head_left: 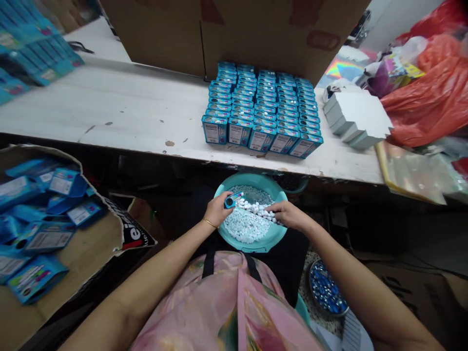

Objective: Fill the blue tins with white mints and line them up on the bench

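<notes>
A teal basin [270, 239] full of small white pellets [245, 226] rests on the lap. Over its left side, my left hand [218, 209] holds a small blue box [233, 200] with a dark round spot on it. At the basin's right side my right hand [288, 214] is closed on something long and narrow that carries a row of larger white pieces [256, 208]. That row reaches to the blue box's open-looking end. The inside of the box cannot be seen.
Rows of blue boxes [261, 139] stand on the white table [146, 107], with stacked white card [360, 114] and red bags [431, 92] to their right. An open carton [91, 248] of blue boxes is at left. A bowl of blue pieces [326, 287] sits low at right.
</notes>
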Tool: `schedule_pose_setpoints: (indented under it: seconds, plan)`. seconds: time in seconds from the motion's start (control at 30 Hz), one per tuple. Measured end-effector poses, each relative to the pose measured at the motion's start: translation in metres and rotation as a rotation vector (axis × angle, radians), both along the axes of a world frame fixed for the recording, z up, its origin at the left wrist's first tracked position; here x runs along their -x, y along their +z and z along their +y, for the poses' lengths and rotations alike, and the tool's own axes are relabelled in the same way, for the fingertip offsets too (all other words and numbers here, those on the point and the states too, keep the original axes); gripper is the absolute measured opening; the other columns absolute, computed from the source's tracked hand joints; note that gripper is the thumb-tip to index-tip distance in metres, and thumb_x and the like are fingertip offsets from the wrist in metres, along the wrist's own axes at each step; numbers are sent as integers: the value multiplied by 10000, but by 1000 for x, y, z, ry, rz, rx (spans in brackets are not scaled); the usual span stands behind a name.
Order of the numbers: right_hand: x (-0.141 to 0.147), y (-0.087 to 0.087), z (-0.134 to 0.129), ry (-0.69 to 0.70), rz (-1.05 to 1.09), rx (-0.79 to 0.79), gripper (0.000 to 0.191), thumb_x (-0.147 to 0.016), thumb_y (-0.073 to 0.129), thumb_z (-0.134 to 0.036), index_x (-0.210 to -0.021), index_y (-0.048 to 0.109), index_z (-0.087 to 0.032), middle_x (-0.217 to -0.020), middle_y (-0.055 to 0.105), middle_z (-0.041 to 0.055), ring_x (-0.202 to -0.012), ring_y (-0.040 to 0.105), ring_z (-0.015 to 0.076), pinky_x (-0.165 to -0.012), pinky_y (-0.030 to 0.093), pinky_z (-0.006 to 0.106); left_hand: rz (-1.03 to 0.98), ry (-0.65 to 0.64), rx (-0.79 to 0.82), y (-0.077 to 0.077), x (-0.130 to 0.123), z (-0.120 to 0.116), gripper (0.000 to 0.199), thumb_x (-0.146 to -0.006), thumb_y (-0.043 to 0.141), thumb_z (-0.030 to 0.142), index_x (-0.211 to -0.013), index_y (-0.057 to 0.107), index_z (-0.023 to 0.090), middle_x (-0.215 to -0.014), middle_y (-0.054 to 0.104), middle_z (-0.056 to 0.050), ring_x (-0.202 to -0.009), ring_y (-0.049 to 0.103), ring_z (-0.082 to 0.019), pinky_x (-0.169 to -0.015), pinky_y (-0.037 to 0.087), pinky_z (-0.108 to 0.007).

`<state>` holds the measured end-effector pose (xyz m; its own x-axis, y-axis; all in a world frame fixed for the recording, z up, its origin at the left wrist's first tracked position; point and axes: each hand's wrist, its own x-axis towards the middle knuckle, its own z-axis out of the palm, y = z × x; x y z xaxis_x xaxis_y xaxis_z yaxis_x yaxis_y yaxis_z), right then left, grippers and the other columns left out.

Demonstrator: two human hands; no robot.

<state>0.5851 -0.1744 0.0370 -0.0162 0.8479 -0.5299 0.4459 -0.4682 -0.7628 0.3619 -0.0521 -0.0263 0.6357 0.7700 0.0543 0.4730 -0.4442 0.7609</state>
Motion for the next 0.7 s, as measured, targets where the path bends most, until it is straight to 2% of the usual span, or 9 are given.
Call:
schedule_pose_setpoints:
  seconds: [0.1,0.23,0.33,0.47,0.7]
  plan:
    - [7,22,15,145,-172,-60,399,-616,420,-96,-925,667,-142,-553,557,-22,-479,415,59,-465,294,175,58,-47,-30,-6,-9,-6,435,-652,584,222,-1075,485,222,-967,592,-43,-885,554,-205,-774,413,-295]
    - [18,38,34,313,-464,-164,293,-650,462,-130,-818,696,-183,-595,603,-12,-596,503,95,-546,314,186,140,-44,-20,-13,-16,-8,457,-646,585,199,-1087,468,194,-959,591,-83,-896,557,-242,-777,415,-334]
    - [26,44,43,366,-633,-186,267,-684,487,-185,-853,692,-208,-731,656,7,-722,553,139,-591,326,199,151,-56,-4,-18,-18,-8,501,-637,592,175,-1114,442,185,-1026,575,-96,-963,538,-247,-815,407,-336]
    - [34,50,47,434,-743,-154,276,-702,485,-193,-897,676,-240,-855,672,29,-792,569,162,-622,338,212,198,-57,9,-20,-20,-9,531,-638,604,183,-1135,421,206,-1068,563,-72,-995,526,-227,-837,403,-320]
    - [34,51,35,457,-835,-160,290,-752,430,-205,-902,673,-259,-839,676,50,-792,582,175,-592,328,226,200,-92,-18,-27,-21,-7,440,-656,574,183,-1082,472,222,-979,592,-42,-926,550,-212,-793,421,-306]
